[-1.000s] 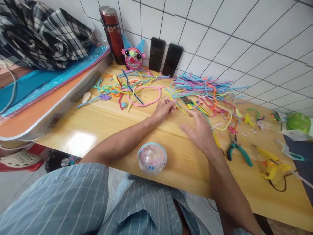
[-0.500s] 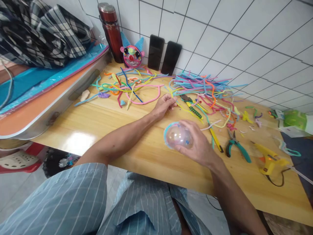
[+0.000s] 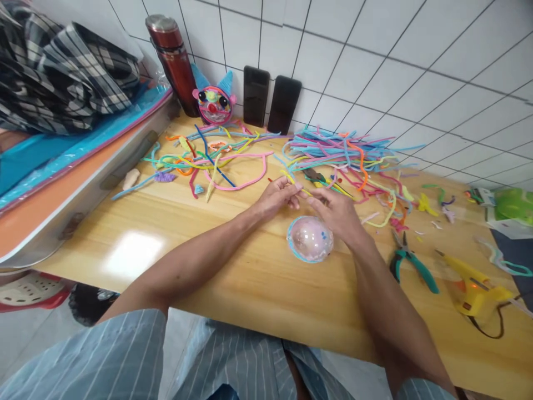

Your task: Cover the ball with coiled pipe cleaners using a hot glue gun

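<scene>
Between my two hands runs a yellow pipe cleaner, pinched on one side by my left hand. My right hand closes its fingertips on the same strip, close to the left fingers. Just below them, a clear plastic dome with a light-blue fuzzy rim rests on the wooden table, apart from both hands. Behind the right hand lie pliers with dark jaws, partly hidden. A bundle of blue and pink pipe cleaners is spread beyond.
Loose pipe cleaners lie at the left, before a decorated face figure, a red flask and two phones. Teal-handled pliers and a yellow glue gun lie at the right. A plastic box edges the left.
My right hand has put the clear dome down on the table and moved up to my left hand, taking hold of the yellow pipe cleaner. The view has shifted slightly.
</scene>
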A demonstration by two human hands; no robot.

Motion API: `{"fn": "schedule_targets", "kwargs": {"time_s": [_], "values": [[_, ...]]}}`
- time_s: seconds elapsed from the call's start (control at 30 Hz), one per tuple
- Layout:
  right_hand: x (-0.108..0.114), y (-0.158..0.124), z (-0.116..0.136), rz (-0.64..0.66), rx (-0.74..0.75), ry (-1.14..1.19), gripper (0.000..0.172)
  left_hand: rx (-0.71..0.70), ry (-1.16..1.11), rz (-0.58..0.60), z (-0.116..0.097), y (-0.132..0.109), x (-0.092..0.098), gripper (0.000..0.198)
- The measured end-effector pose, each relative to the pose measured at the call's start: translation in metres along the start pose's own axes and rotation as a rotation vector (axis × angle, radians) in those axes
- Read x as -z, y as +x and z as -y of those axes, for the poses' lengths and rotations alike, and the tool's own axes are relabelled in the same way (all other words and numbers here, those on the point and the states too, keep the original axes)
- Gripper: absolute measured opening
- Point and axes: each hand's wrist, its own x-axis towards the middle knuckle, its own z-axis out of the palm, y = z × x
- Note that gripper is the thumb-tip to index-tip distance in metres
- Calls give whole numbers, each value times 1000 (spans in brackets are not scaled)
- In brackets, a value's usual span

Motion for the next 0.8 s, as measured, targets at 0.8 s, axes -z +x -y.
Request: {"fn": "schedule_targets", "kwargs": {"time_s": [0.8], "values": [[25, -34, 8, -64, 24, -717, 34, -14, 186, -55, -22, -9, -21, 46]]}}
